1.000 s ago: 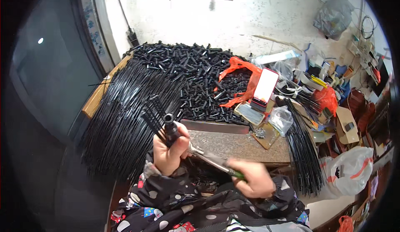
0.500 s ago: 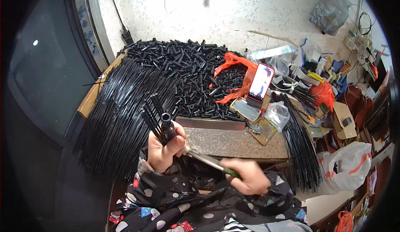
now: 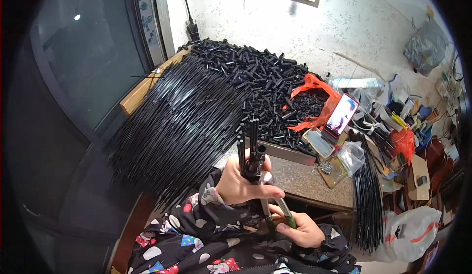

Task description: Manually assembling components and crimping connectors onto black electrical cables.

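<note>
head view: left hand grips black rods, right hand pliers, jaws hidden.

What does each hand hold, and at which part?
The left hand grips a bundle of thin black rods near its lower end. The right hand holds pliers by the green handles.

Left hand sits at table centre, right hand at its five o'clock. Rod bundle fans at ten o'clock, tube pile at twelve, phone at two.
</note>
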The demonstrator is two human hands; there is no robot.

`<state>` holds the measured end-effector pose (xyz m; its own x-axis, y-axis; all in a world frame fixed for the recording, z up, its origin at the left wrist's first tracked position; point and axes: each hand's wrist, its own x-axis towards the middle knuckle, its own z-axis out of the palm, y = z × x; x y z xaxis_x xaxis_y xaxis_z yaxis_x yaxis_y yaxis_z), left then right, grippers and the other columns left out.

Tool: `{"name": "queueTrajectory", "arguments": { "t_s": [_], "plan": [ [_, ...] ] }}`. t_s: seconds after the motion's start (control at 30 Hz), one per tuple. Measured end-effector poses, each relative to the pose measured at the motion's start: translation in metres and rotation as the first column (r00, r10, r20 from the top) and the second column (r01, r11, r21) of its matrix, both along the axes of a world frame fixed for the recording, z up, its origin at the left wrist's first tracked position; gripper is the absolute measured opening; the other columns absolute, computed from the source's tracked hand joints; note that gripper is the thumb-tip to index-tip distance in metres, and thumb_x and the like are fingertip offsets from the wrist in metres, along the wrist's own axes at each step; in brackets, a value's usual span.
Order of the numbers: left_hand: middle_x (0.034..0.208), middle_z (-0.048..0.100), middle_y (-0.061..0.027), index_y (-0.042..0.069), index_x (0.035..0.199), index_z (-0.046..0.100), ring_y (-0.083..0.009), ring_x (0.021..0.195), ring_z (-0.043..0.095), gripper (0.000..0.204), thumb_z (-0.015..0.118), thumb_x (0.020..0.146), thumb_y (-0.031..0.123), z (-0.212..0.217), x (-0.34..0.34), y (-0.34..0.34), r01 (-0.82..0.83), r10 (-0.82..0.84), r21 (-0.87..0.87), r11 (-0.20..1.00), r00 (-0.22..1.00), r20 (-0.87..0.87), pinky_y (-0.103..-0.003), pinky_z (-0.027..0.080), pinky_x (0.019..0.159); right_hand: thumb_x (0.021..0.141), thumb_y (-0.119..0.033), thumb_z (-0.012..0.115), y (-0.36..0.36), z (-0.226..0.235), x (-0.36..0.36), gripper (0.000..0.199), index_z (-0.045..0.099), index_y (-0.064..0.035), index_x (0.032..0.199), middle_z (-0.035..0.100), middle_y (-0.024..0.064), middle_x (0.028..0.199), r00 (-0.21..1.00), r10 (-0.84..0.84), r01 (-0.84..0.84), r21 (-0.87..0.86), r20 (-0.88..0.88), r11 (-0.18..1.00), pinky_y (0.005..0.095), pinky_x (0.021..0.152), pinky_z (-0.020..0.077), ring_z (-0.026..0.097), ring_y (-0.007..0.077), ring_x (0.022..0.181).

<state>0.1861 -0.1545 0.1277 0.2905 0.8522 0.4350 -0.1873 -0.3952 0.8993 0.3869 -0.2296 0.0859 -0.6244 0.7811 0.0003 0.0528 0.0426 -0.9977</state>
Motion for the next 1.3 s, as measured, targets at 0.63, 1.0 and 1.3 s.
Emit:
{"name": "queueTrajectory", "arguments": {
  "t_s": [0.63,1.0,1.3],
  "plan": [
    [0.074,0.054,0.0002,-0.002,0.097,0.048,-0.0057,0.064,0.052,0.070,0.086,0.044,0.024,-0.023,-0.013,0.012,0.166,-0.136,-0.082,0.983,0.948,0.289,-0.016,0.042,0.056,0.074,-0.010,0.061,0.004,0.026,0.006,0.033,0.055,0.0025,0.104,0.059,0.0175,0.074,0.943,-0.199,0.116,0.296,0.267,0.948,0.0300,0.055,0.0463,0.059,0.0255,0.058],
    [0.074,0.050,0.0034,0.002,0.093,0.049,-0.0021,0.067,0.045,0.071,0.089,0.039,0.025,-0.020,-0.012,0.016,-0.034,0.035,0.067,0.997,0.999,-0.017,-0.017,0.036,0.056,0.059,0.003,0.064,0.014,0.011,0.002,0.058,0.043,-0.0006,0.113,0.055,0.0072,0.079,0.752,-0.636,0.340,0.724,0.175,0.601,0.0267,0.060,0.0438,0.052,0.0119,0.066],
    [0.070,0.049,0.0027,0.004,0.081,0.054,-0.0065,0.063,0.045,0.061,0.089,0.037,0.029,-0.010,-0.007,0.010,0.075,-0.075,0.002,0.997,0.993,0.086,-0.023,0.038,0.055,0.076,-0.001,0.057,0.008,0.011,0.009,0.030,0.050,0.0032,0.105,0.057,0.0104,0.066,0.951,0.180,-0.304,-0.666,-0.251,0.681,0.0275,0.050,0.0446,0.055,0.0182,0.052]
  ]
}}
